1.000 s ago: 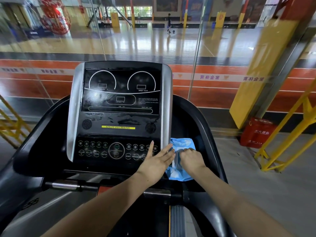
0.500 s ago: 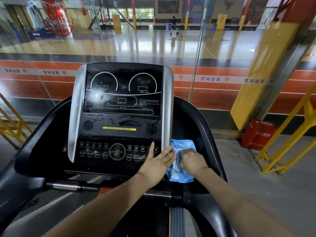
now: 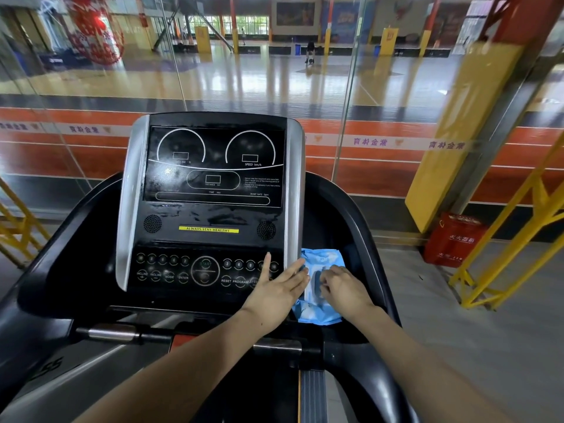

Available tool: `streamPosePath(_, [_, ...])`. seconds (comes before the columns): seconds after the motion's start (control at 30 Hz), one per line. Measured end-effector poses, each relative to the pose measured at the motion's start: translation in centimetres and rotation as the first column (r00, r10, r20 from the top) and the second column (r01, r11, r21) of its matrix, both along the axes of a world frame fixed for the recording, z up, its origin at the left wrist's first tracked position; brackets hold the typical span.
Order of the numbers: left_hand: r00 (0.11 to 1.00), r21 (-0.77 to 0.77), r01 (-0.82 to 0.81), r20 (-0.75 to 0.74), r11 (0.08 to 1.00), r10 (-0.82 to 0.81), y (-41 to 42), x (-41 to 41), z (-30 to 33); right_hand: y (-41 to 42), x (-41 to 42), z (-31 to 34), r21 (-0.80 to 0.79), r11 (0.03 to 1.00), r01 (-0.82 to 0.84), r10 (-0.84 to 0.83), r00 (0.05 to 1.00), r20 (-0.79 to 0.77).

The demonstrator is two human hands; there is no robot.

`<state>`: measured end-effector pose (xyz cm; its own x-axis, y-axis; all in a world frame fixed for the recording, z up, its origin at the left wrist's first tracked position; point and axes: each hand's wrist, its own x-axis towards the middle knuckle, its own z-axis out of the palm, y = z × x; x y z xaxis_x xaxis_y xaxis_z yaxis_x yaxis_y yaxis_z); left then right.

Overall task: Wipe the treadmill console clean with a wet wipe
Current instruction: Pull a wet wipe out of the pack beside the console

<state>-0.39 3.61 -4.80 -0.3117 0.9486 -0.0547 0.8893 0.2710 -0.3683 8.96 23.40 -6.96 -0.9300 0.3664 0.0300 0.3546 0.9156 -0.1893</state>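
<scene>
The black treadmill console [image 3: 210, 190] with silver side strips stands in front of me, its screen streaked with wet marks. A blue wet wipe pack [image 3: 319, 264] lies in the tray just right of the console. My left hand [image 3: 274, 293] lies flat with fingers spread, its fingertips pressing on the pack's left edge beside the button panel. My right hand [image 3: 345, 290] rests on the pack's middle, fingertips pinching at the dark opening flap. No loose wipe is visible.
Black curved side arms [image 3: 360, 227] and a metal handlebar [image 3: 116, 334] frame the console. A glass wall stands behind it. A red box [image 3: 451, 239] and yellow railings [image 3: 518, 227] sit on the floor to the right, with more yellow railing at the left.
Both hands stay on the wipe pack. My right fingers have curled a little more at the flap. The view has shifted slightly.
</scene>
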Motion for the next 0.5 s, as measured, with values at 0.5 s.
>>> streamPosePath(0.5, [0.998,0.022,-0.015,0.064,1.0,0.013,-0.1,0.5,1.0,0.8,-1.7,-1.3,0.407,0.886,-0.222,0.124,0.96,0.253])
